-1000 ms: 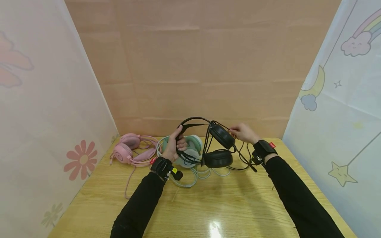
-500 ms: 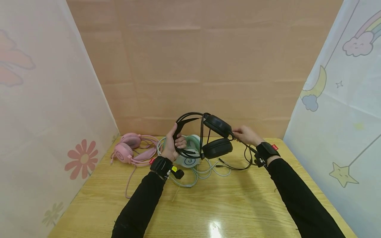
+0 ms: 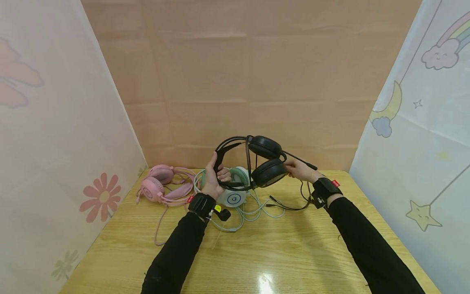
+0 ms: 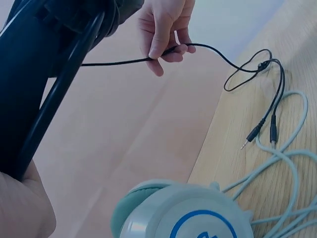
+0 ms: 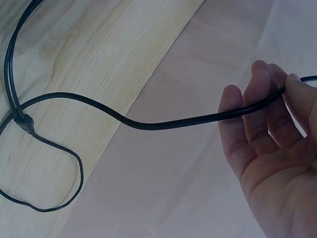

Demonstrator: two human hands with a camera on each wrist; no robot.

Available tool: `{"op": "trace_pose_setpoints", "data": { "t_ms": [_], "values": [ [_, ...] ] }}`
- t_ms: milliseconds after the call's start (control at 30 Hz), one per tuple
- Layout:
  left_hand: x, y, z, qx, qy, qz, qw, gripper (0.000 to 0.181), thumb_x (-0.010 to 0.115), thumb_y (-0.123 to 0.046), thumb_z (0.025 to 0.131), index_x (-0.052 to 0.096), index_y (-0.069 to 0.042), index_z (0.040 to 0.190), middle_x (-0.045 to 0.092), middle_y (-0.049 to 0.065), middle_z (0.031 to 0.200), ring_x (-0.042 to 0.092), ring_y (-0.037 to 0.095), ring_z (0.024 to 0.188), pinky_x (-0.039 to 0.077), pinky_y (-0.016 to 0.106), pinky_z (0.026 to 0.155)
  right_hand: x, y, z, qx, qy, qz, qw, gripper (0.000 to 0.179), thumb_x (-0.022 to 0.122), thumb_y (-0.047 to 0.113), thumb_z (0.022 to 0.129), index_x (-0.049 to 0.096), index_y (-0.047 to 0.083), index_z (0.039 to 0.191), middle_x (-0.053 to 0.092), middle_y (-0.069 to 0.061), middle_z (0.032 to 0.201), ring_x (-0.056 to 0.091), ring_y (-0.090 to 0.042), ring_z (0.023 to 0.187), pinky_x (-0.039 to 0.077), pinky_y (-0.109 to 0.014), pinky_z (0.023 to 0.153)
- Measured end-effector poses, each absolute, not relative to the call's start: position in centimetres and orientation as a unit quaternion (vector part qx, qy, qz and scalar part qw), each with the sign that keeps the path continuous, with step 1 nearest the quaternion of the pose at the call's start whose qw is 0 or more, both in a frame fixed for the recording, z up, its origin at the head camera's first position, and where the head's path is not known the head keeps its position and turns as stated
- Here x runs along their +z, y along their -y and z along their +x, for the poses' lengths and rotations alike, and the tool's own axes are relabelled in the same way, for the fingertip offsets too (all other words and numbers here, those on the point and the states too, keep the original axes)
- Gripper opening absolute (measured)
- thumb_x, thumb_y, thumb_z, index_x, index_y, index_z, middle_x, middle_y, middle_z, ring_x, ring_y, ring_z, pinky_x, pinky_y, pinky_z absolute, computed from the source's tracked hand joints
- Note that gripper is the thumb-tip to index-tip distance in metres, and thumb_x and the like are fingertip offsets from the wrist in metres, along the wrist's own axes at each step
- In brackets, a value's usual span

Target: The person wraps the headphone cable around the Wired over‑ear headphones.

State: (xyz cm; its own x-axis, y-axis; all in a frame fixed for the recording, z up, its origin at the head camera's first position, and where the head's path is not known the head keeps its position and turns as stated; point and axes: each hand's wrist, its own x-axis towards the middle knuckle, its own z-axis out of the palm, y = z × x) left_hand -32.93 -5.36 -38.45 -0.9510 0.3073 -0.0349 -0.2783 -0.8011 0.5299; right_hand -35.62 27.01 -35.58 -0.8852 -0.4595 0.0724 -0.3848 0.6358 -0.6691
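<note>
Black over-ear headphones [image 3: 269, 173] are held up above the table, ear cups toward the right. My left hand [image 3: 213, 179] grips them by the headband. A thin microphone boom [image 3: 301, 159] sticks out from the cups, passing over my right hand [image 3: 300, 169] in the head view. Just beside the lower cup, that hand pinches the headphones' black cable [image 5: 168, 125] between thumb and fingers. From there the cable drops to the table, where it forks into two ends with plugs [image 4: 255, 131]. In the left wrist view the headband fills the upper left.
White and green headphones [image 3: 235, 198] lie behind and below the held pair, their pale cable [image 3: 242, 222] looped in front. Pink headphones [image 3: 151, 188] rest on the table's left, one cable trailing forward. A brown wall [image 3: 242, 81] stands at the back, with patterned panels on both sides.
The black headphones have risen and tilted, and the ear cups have moved closer together. My right hand has moved slightly right along the cable. The microphone boom now points to the right.
</note>
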Motion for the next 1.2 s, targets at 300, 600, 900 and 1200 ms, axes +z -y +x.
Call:
{"op": "trace_pose_setpoints", "data": {
  "t_ms": [300,600,900,1200],
  "values": [
    [-38.3,5.1,-32.8,0.961,-0.233,0.009,0.15,0.058,0.057,-0.06,0.092,0.029,-0.02,0.061,0.026,-0.009,0.048,0.027,0.003,0.039,0.028,0.016,0.039,-35.7,-27.4,-35.6,-0.296,-0.93,-0.215,0.025,0.022,0.049,0.012,0.104,0.068,0.002,0.106,0.063,-0.009,0.079,0.057,-0.022,0.071,0.044,-0.032,0.062],
    [-38.2,4.5,-32.8,0.971,-0.209,-0.03,0.108,0.058,0.057,-0.061,0.091,0.031,-0.02,0.059,0.029,-0.009,0.048,0.027,0.004,0.04,0.026,0.017,0.041,-37.2,-28.1,-35.7,-0.304,-0.928,-0.213,0.042,0.024,0.05,0.009,0.103,0.068,-0.003,0.112,0.063,-0.008,0.079,0.061,-0.027,0.074,0.048,-0.031,0.064],
    [-37.6,3.8,-32.9,0.987,-0.135,-0.062,0.062,0.06,0.058,-0.061,0.091,0.029,-0.019,0.059,0.03,-0.008,0.047,0.028,0.004,0.039,0.029,0.016,0.042,-38.0,-28.0,-35.2,-0.305,-0.918,-0.24,0.075,0.025,0.047,0.004,0.103,0.066,-0.008,0.113,0.063,-0.008,0.079,0.057,-0.021,0.068,0.046,-0.028,0.06],
    [-37.9,3.4,-33.0,0.988,-0.126,-0.086,0.029,0.061,0.059,-0.062,0.089,0.029,-0.019,0.058,0.03,-0.007,0.048,0.029,0.005,0.04,0.029,0.016,0.043,-38.0,-27.3,-34.9,-0.306,-0.915,-0.248,0.087,0.026,0.046,0.006,0.103,0.066,-0.006,0.116,0.064,-0.013,0.083,0.058,-0.019,0.071,0.049,-0.031,0.063]
  ]
}}
